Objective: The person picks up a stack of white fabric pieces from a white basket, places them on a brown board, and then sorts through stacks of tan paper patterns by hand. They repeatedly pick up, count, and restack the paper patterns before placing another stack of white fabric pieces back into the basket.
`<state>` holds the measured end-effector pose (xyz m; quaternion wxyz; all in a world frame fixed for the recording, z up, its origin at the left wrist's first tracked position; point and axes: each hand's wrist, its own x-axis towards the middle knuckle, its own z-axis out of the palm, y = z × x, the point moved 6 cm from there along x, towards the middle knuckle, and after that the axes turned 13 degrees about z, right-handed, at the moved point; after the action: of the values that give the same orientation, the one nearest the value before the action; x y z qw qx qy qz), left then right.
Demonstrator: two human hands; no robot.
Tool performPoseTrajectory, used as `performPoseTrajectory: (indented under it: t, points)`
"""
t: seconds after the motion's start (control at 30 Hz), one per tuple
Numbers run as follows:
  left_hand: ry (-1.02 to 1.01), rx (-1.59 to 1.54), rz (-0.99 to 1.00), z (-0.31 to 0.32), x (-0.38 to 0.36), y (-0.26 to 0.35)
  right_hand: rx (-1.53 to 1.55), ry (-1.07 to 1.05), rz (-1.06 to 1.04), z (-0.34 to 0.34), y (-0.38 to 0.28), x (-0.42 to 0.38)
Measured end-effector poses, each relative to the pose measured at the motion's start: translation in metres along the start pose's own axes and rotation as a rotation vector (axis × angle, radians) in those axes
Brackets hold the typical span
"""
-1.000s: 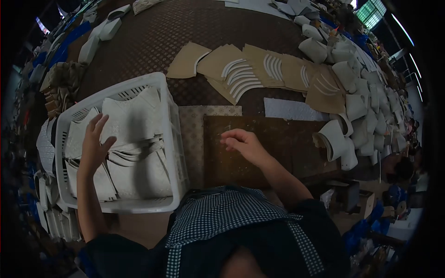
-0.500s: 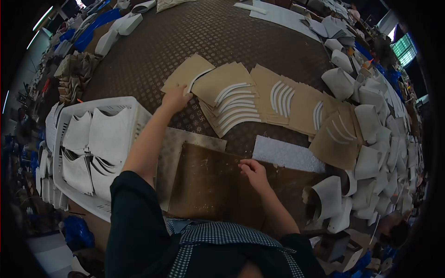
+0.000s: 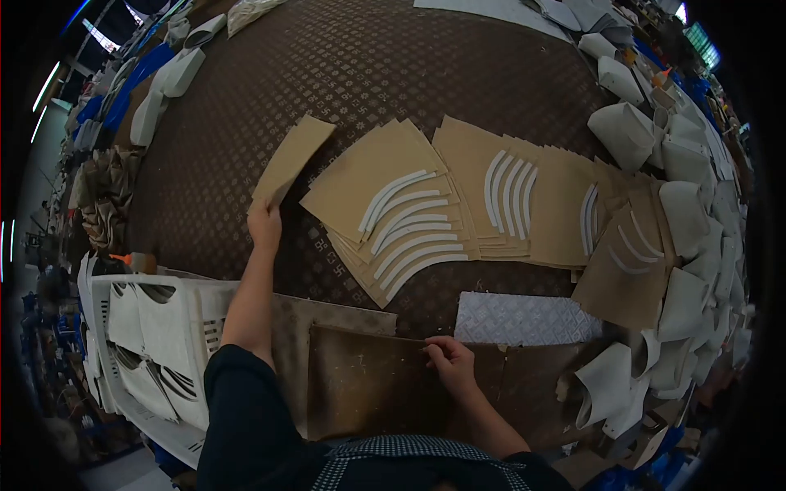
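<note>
My left hand (image 3: 264,227) grips the lower end of a tan sheet (image 3: 296,155), which is raised and bent over the patterned brown table. To its right, tan sheets (image 3: 378,176) lie fanned in overlapping stacks, many bearing curved white strips (image 3: 416,237). My right hand (image 3: 450,360) is closed, thumb and fingertips pinched together at the edge of a brown board (image 3: 368,368); anything between the fingertips is too small to make out. Just beyond that hand lies a pale patterned block (image 3: 524,317).
A white plastic crate (image 3: 209,307) holding white curved pieces stands at the left. Rolled off-white pieces (image 3: 688,204) are heaped along the right side. Near the crate is a bottle with an orange tip (image 3: 141,262). A white sheet (image 3: 491,10) lies at the far edge.
My left hand has drawn the top tan sheet leftward off the fan and lifted it. My right hand stays pinched by the board's edge. The view has shifted.
</note>
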<state>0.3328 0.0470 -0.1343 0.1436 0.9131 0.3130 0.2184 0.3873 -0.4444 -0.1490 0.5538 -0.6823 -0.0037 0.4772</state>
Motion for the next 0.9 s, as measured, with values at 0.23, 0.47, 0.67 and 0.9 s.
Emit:
performPoseTrajectory:
  t: [0.23,0.47,0.67,0.9]
  points:
    - [0.013,-0.12,0.477,-0.013,0.025,0.137,0.184,0.003,0.173,-0.003,-0.011,0.008]
    - [-0.559,0.145,0.407,0.009,0.023,0.17,0.608,-0.161,0.134,0.02,-0.052,0.038]
    - [-0.164,0.065,0.263,0.076,0.091,0.128,0.867,-0.171,0.159,0.034,-0.068,0.067]
    - [-0.187,-0.1,0.406,0.096,0.094,0.142,0.764,-0.161,0.102,0.04,-0.087,0.099]
